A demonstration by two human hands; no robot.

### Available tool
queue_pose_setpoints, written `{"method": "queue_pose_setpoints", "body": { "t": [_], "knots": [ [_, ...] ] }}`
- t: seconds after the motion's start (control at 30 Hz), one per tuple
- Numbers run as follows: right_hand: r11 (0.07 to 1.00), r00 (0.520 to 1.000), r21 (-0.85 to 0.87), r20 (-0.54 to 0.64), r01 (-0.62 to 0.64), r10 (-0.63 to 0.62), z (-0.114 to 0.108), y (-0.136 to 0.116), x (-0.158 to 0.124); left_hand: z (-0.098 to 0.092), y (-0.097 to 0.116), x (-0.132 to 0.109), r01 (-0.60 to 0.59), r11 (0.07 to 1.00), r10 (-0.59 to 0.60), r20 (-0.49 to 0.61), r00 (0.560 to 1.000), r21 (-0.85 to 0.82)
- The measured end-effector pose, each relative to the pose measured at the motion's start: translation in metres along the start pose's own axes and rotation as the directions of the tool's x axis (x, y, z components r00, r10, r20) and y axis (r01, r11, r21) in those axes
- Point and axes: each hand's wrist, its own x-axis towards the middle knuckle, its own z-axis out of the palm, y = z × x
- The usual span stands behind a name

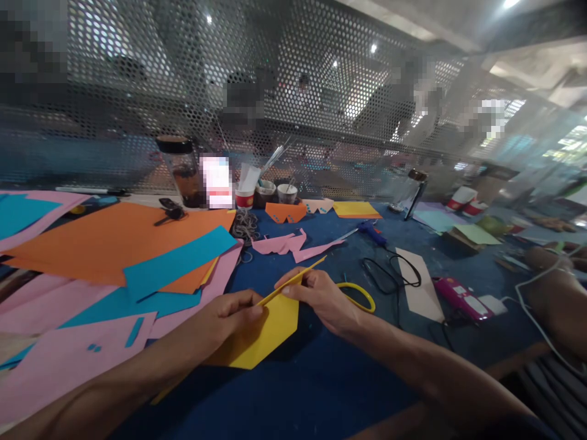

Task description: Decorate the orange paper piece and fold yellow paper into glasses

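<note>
Both my hands hold a yellow sheet of paper (270, 333) above the blue table, its far edge turned up in a narrow strip. My left hand (238, 311) pinches that strip near its middle. Farther along the same edge, my right hand (321, 293) grips the strip between thumb and fingers. A yellow loop like a scissors handle (367, 297) lies just right of my right hand. Beyond the sheet are pink paper cutouts (279, 244) and a blue glue gun (372, 233) with a black cord.
Orange paper (92, 241), blue strips (178, 260) and pink sheets (114, 342) overlap at left. Cups (287, 194), a jar (183, 174) and a lit phone (215, 183) stand behind. At right lie a magenta device (463, 298) and another person's arm (557, 293).
</note>
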Motion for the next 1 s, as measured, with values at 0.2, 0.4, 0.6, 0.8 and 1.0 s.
{"method": "queue_pose_setpoints", "body": {
  "t": [0.2,0.4,0.6,0.8,1.0],
  "knots": [
    [1.0,1.0,-0.003,0.01,0.01,-0.01,0.001,0.0,-0.001,0.0,0.002,0.001,0.042,0.989,-0.039,0.025,0.999,-0.142],
    [1.0,1.0,0.012,0.012,-0.004,0.004,0.0,0.002,0.0,-0.004,-0.001,0.005,0.003,0.999,-0.002,0.019,1.0,-0.051],
    [0.998,1.0,0.051,0.022,-0.022,0.021,0.002,0.003,0.001,-0.005,0.001,0.005,-0.033,0.999,0.033,-0.009,0.999,0.005],
    [0.99,0.995,0.116,0.069,-0.081,0.073,0.004,-0.002,-0.001,-0.006,-0.015,0.01,-0.049,0.996,0.045,-0.053,0.998,-0.076],
    [0.996,0.996,0.011,0.007,-0.092,0.091,0.004,0.001,0.002,-0.005,-0.012,0.008,-0.05,0.997,0.049,-0.029,0.998,-0.055]
  ]
}}
